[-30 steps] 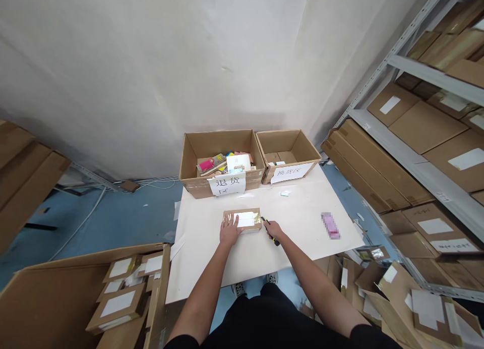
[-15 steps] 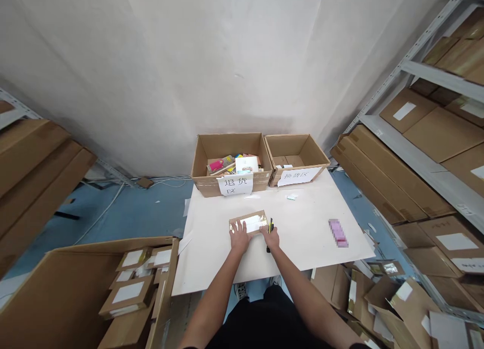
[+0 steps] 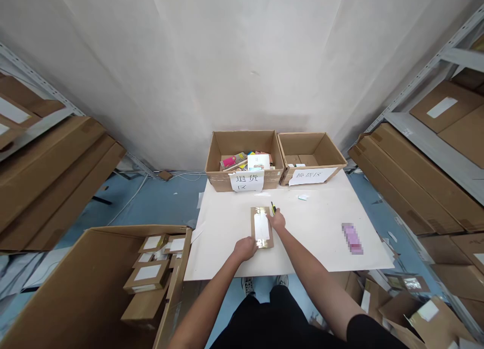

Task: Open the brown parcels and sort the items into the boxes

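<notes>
A small cardboard box [image 3: 261, 230] with a white label and shiny tape lies on the white-topped table [image 3: 219, 238], its long side pointing away from me. My left hand [image 3: 245, 248] grips its near left corner. At the far right edge of the box, my right hand [image 3: 278, 219] is closed round a black-and-yellow utility knife [image 3: 273, 208], with fingertips touching the box. Most of the knife is hidden by the hand, and I cannot tell whether its blade is out.
Two open cartons with handwritten signs stand at the table's back: a left carton [image 3: 217, 180] holding assorted goods and a right carton [image 3: 333, 162]. A pixelated pink item [image 3: 352, 238] lies to the right. A large carton [image 3: 94, 233] of parcels stands left; shelves [image 3: 412, 127] flank the right.
The box has been turned from lying crosswise to lying lengthwise. My left hand has moved from its top to its near corner; the right still holds the knife. The view has shifted left.
</notes>
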`<state>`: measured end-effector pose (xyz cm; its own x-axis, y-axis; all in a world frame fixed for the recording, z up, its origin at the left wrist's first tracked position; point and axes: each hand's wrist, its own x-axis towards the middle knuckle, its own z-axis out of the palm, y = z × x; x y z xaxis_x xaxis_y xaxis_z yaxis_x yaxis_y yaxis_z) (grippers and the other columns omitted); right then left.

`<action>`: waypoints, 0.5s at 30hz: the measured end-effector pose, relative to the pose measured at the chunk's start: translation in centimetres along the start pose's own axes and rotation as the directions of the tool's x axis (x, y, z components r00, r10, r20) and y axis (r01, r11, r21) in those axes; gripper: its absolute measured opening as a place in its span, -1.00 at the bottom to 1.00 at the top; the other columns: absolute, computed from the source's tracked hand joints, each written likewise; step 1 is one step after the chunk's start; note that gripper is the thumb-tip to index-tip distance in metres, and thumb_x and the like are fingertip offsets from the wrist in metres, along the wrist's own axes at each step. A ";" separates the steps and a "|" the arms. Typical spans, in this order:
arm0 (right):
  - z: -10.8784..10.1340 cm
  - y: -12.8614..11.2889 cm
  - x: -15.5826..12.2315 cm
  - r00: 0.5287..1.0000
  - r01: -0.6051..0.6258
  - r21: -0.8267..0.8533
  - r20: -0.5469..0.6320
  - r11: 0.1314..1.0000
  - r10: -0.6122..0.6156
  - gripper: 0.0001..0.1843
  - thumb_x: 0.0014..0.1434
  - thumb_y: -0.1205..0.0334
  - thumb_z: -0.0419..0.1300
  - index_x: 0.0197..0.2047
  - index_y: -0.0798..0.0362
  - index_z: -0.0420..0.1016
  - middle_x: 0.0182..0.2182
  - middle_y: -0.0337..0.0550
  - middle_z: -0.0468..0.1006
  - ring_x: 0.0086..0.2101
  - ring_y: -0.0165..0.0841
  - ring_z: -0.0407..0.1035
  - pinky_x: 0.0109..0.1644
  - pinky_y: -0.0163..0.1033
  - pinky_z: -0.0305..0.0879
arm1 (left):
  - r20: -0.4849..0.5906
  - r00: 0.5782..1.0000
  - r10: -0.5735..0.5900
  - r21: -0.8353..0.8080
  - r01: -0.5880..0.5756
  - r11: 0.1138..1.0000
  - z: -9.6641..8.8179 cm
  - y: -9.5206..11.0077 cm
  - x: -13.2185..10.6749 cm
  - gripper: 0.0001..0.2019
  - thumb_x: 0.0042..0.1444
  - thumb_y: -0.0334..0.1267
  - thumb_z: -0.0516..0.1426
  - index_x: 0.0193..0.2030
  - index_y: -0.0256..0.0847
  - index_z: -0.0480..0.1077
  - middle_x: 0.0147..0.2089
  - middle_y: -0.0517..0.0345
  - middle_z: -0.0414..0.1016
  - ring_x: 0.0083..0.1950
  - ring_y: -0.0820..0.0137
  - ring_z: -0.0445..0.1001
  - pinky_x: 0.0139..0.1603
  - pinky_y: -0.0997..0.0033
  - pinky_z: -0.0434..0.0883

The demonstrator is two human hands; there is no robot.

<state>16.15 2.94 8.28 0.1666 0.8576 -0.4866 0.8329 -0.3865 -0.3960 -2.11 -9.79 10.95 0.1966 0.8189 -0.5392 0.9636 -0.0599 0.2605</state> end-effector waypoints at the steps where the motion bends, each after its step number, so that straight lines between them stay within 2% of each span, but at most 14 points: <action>1: -0.5 -0.2 0.2 0.999 0.045 -0.016 0.007 0.999 -0.045 -0.52 0.29 -0.07 0.29 0.11 0.03 0.31 0.01 0.12 0.63 0.01 -0.09 0.56 -0.09 -0.19 0.37 | 0.000 0.999 0.032 -0.002 -0.032 0.999 -0.1 0.4 0.0 -0.60 0.38 -0.07 0.00 0.13 -0.20 0.52 0.11 -0.16 0.55 0.10 0.10 0.56 0.07 0.18 0.48; 3: -1.3 0.5 0.0 0.997 0.068 -0.024 -0.029 0.997 -0.069 -0.54 0.32 -0.07 0.25 0.12 0.03 0.31 0.01 0.09 0.64 0.01 -0.10 0.56 -0.06 -0.19 0.36 | -0.039 0.998 0.038 -0.001 -0.039 0.999 -0.7 0.9 0.7 -0.66 0.38 -0.17 -0.01 0.11 -0.16 0.52 0.14 -0.13 0.54 0.15 0.12 0.53 0.12 0.18 0.46; 6: -1.0 4.3 -2.2 0.986 -0.043 0.023 -0.159 0.999 0.046 -0.52 0.40 -0.14 0.10 0.16 0.05 0.28 0.02 0.14 0.63 0.02 -0.08 0.56 -0.06 -0.15 0.37 | -0.134 0.985 0.111 0.029 -0.108 0.994 -2.0 1.4 2.9 -0.55 0.31 -0.27 0.08 0.33 -0.09 0.38 0.40 -0.11 0.35 0.38 0.08 0.36 0.26 0.15 0.39; 8: 0.6 7.5 -4.5 0.985 -0.104 0.081 -0.131 0.991 0.114 -0.36 0.30 -0.30 0.16 0.15 0.07 0.30 0.00 0.21 0.63 0.01 0.01 0.56 -0.07 -0.11 0.39 | -0.142 0.965 0.220 0.076 -0.211 0.974 -2.3 1.5 4.6 -0.35 0.22 -0.29 0.17 0.46 -0.01 0.23 0.58 -0.04 0.09 0.56 0.03 0.09 0.39 0.06 0.28; 10: 2.7 10.1 -6.7 0.992 -0.108 0.119 -0.046 0.987 0.114 -0.29 0.19 -0.35 0.26 0.11 0.07 0.34 -0.03 0.23 0.64 0.00 0.05 0.56 -0.06 -0.10 0.40 | -0.098 0.956 0.275 0.099 -0.266 0.959 -1.7 1.4 6.0 -0.20 0.16 -0.27 0.20 0.54 0.06 0.09 0.66 0.05 -0.14 0.64 -0.01 -0.17 0.47 -0.10 0.14; 12: 4.3 11.0 -7.9 0.994 -0.104 0.145 0.000 0.984 0.106 -0.30 0.16 -0.32 0.30 0.09 0.07 0.36 -0.03 0.22 0.64 0.01 0.05 0.56 -0.04 -0.10 0.40 | -0.070 0.967 0.244 0.091 -0.238 0.967 -0.4 0.9 6.7 -0.13 0.15 -0.25 0.19 0.58 0.13 -0.02 0.67 0.10 -0.24 0.65 -0.01 -0.28 0.49 -0.24 0.05; 15: 4.3 9.0 -7.1 0.992 -0.121 0.149 -0.021 0.981 0.126 -0.34 0.16 -0.27 0.33 0.09 0.04 0.35 -0.02 0.18 0.63 0.02 0.01 0.56 -0.06 -0.13 0.41 | -0.127 0.989 0.073 0.076 -0.063 0.995 1.8 0.5 6.4 -0.14 0.19 -0.21 0.17 0.60 0.05 -0.06 0.66 -0.04 -0.19 0.63 -0.12 -0.21 0.45 -0.30 0.08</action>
<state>20.17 -8.09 4.79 0.2807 0.8090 -0.5164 0.7186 -0.5338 -0.4457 -0.07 -5.63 6.18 0.2416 0.8783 -0.4127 0.9602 -0.1548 0.2326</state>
